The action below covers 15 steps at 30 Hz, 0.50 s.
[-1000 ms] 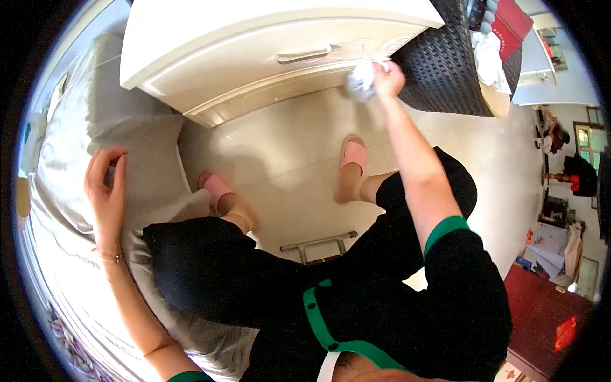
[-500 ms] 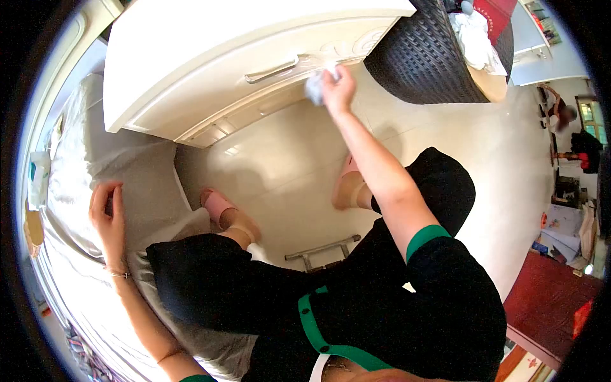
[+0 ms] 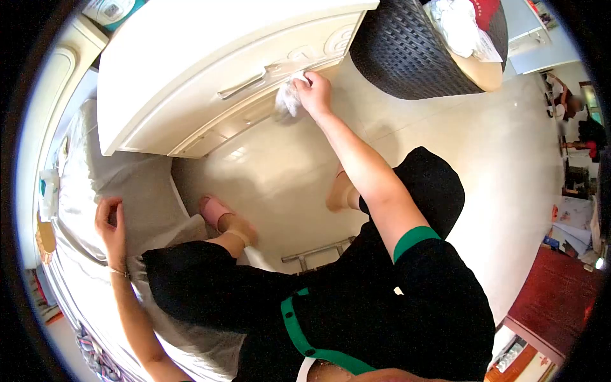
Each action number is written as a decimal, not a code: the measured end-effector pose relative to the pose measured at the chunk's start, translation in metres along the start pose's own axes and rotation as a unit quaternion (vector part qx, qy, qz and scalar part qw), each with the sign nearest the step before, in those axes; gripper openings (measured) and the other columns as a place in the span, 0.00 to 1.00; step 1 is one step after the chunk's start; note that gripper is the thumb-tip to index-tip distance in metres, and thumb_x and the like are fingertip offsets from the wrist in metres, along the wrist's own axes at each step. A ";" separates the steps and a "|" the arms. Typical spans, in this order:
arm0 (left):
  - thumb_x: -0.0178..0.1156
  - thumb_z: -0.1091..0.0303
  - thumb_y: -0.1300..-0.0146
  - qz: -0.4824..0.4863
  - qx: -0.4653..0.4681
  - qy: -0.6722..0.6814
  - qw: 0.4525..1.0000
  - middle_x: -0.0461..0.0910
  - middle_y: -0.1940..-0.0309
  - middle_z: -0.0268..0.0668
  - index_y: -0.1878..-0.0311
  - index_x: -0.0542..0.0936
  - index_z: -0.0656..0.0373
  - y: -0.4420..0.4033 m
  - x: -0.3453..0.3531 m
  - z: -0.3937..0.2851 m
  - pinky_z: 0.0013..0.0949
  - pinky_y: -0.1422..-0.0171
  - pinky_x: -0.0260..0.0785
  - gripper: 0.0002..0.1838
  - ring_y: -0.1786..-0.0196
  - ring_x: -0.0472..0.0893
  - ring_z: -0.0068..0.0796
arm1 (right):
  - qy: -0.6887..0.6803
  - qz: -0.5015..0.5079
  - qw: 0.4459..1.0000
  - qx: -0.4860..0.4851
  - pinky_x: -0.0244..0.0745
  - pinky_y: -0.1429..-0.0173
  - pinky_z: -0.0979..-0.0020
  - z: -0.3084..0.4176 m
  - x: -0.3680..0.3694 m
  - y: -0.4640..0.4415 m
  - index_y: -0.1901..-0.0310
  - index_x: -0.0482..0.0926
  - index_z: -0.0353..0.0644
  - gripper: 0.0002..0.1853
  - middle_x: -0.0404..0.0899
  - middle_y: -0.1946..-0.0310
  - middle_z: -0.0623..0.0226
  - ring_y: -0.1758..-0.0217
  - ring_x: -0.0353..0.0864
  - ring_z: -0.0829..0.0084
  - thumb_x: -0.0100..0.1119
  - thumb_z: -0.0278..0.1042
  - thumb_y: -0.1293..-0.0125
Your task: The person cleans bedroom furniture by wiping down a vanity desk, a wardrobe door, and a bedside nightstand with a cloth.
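Note:
My right hand (image 3: 314,94) is closed around a crumpled white cloth (image 3: 289,100), whose lower end hangs loose and blurred. The cloth is close to the front of a white drawer cabinet (image 3: 191,105), right of its metal handle (image 3: 242,84); whether it touches the front I cannot tell. Over the grey-white covered bed edge (image 3: 137,191) is my left hand (image 3: 111,226), its fingers loosely curled with a gap to the thumb and nothing visible in it.
A dark woven basket (image 3: 407,51) holding white and red items stands right of the cabinet. My feet in pink slippers (image 3: 215,211) rest on the glossy tiled floor (image 3: 286,165). A metal frame (image 3: 318,253) lies below me. Far right are a dark red surface (image 3: 554,290) and another person (image 3: 563,102).
The view has shifted, so the cabinet and basket appear further left. My right hand still grips the cloth, now seen lower left of the drawer's right end. My left hand stays loosely curled over the bed.

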State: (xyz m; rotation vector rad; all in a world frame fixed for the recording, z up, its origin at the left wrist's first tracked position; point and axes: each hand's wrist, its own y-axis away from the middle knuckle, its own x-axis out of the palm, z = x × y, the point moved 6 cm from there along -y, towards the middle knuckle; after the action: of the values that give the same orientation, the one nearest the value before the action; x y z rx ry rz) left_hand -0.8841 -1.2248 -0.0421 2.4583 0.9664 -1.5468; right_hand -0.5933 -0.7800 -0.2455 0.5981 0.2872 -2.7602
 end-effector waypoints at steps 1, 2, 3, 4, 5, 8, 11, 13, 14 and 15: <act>0.59 0.80 0.35 0.028 0.038 -0.027 0.999 0.78 0.63 0.35 0.58 0.80 0.65 -0.001 0.001 -0.002 0.26 0.52 0.72 0.04 0.62 0.78 0.24 | -0.014 -0.056 0.998 -0.014 0.77 0.53 0.62 -0.015 -0.003 -0.009 0.60 0.82 0.34 0.15 0.85 0.66 0.56 0.63 0.83 0.62 0.70 0.36 0.43; 0.59 0.80 0.35 0.029 0.042 -0.032 0.998 0.78 0.63 0.35 0.58 0.80 0.65 -0.004 -0.002 -0.010 0.26 0.52 0.72 0.04 0.62 0.78 0.24 | -0.029 -0.113 0.993 -0.026 0.77 0.60 0.65 -0.015 -0.010 -0.014 0.63 0.83 0.33 0.15 0.86 0.69 0.58 0.68 0.83 0.68 0.73 0.36 0.44; 0.60 0.80 0.35 0.084 0.054 -0.066 0.993 0.78 0.63 0.36 0.57 0.80 0.64 -0.004 0.001 -0.019 0.27 0.53 0.72 0.05 0.61 0.78 0.25 | -0.078 -0.167 0.980 0.070 0.77 0.58 0.66 -0.032 -0.025 -0.020 0.61 0.82 0.33 0.15 0.86 0.67 0.58 0.66 0.83 0.68 0.72 0.36 0.42; 0.60 0.79 0.35 0.138 0.066 -0.101 0.983 0.79 0.62 0.36 0.57 0.80 0.64 -0.004 0.004 -0.030 0.27 0.53 0.72 0.05 0.61 0.79 0.26 | -0.127 -0.218 0.954 0.165 0.77 0.56 0.67 -0.035 -0.050 -0.022 0.60 0.82 0.33 0.14 0.86 0.65 0.57 0.64 0.83 0.68 0.71 0.35 0.41; 0.60 0.78 0.35 0.189 -0.065 -0.037 0.979 0.80 0.62 0.38 0.56 0.81 0.63 -0.005 0.007 -0.038 0.29 0.52 0.74 0.06 0.60 0.80 0.27 | -0.120 -0.252 0.949 0.149 0.77 0.54 0.67 -0.050 -0.069 -0.035 0.58 0.81 0.34 0.14 0.85 0.63 0.57 0.62 0.83 0.68 0.69 0.34 0.39; 0.60 0.79 0.36 0.206 0.015 0.005 0.978 0.81 0.59 0.40 0.52 0.80 0.64 -0.007 0.029 -0.122 0.32 0.51 0.75 0.10 0.55 0.82 0.30 | -0.122 -0.312 0.936 0.105 0.76 0.49 0.67 -0.090 -0.065 -0.073 0.54 0.78 0.34 0.14 0.84 0.59 0.58 0.57 0.82 0.68 0.67 0.32 0.37; 0.64 0.75 0.45 0.320 0.159 -0.074 0.931 0.79 0.53 0.46 0.47 0.79 0.60 0.004 0.078 -0.194 0.43 0.40 0.72 0.20 0.48 0.79 0.47 | -0.212 -0.366 0.906 0.036 0.75 0.46 0.67 -0.056 -0.085 -0.066 0.50 0.74 0.33 0.16 0.81 0.55 0.58 0.53 0.80 0.68 0.65 0.30 0.35; 0.66 0.68 0.46 0.392 0.224 -0.089 0.888 0.79 0.53 0.45 0.49 0.79 0.59 0.015 0.109 -0.230 0.47 0.42 0.70 0.20 0.49 0.78 0.51 | -0.243 -0.382 0.892 0.019 0.74 0.45 0.67 -0.012 -0.119 -0.056 0.47 0.70 0.32 0.18 0.78 0.53 0.58 0.51 0.78 0.69 0.64 0.28 0.34; 0.66 0.66 0.46 0.381 0.270 -0.081 0.881 0.79 0.54 0.44 0.49 0.79 0.59 0.022 0.122 -0.240 0.46 0.43 0.70 0.20 0.50 0.78 0.50 | -0.313 -0.379 0.870 -0.031 0.74 0.46 0.66 0.010 -0.129 -0.056 0.49 0.73 0.32 0.16 0.79 0.52 0.59 0.52 0.78 0.68 0.65 0.28 0.34; 0.65 0.65 0.45 0.390 0.285 -0.071 0.873 0.79 0.54 0.44 0.49 0.78 0.59 0.028 0.135 -0.248 0.46 0.43 0.70 0.19 0.50 0.78 0.50 | -0.239 -0.387 0.885 -0.099 0.74 0.46 0.65 0.026 -0.131 -0.058 0.51 0.74 0.34 0.15 0.79 0.53 0.58 0.53 0.78 0.67 0.66 0.28 0.36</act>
State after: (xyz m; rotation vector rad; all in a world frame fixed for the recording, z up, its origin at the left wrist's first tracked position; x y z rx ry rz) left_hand -0.6346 -1.0895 -0.0415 2.4701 -0.5688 -1.7680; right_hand -0.5087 -0.7004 -0.1583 -0.3543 0.8208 -3.4164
